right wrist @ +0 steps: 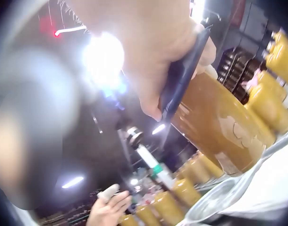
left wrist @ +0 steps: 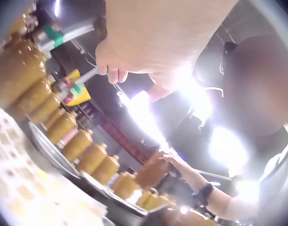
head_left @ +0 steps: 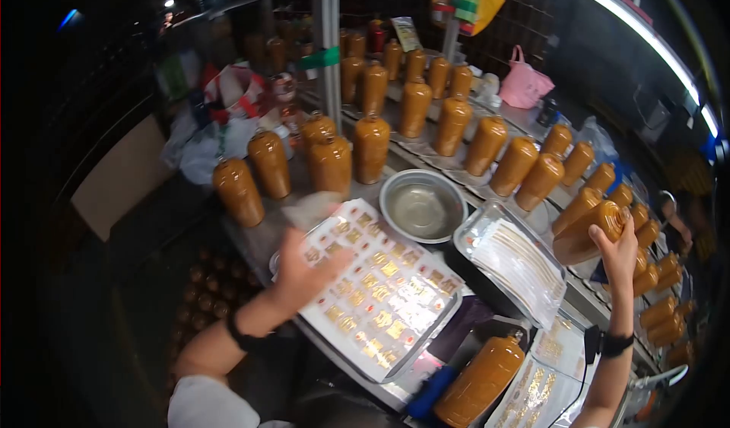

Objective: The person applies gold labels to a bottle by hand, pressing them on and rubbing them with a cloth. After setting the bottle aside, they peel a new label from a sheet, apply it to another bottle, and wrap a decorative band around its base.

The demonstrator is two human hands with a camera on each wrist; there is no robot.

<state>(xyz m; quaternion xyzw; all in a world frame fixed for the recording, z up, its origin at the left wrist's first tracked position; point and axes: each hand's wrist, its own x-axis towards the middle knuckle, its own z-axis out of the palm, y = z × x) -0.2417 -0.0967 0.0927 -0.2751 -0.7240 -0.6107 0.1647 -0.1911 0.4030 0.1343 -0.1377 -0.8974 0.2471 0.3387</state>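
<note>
In the head view my right hand grips a glossy brown bottle near its neck and holds it tilted above the bottle rows. A dark blue flat piece lies between palm and bottle in the right wrist view. My left hand, blurred, is over the left edge of a white sheet with gold and red stickers. It pinches a small whitish wad, whose kind I cannot tell. Another brown bottle lies on its side at the front.
A metal basin of liquid stands behind the sheet. To its right is a tray with pale strips. Several brown bottles stand in rows along the back and right. A metal post rises behind them. More stickers lie front right.
</note>
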